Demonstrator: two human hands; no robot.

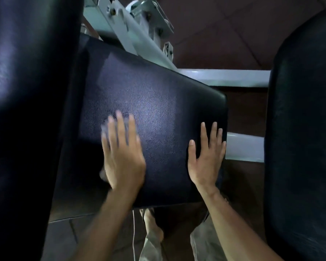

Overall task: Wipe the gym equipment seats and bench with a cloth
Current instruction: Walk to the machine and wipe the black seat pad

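A black padded seat [158, 102] fills the middle of the view, tilted down toward me. My left hand [123, 159] lies flat on its left part, motion-blurred, pressing a thin grey cloth [104, 129] against the pad. Only the cloth's edges show, beside my fingers and by my wrist. My right hand [205, 159] rests flat on the seat's right edge with fingers spread and nothing in it.
A tall black back pad [26, 110] stands close on the left and another black pad [305, 129] on the right. White metal frame bars [224, 78] run behind the seat. Below are my trouser legs, a foot [152, 223] and a thin white cord [134, 232] over dark floor tiles.
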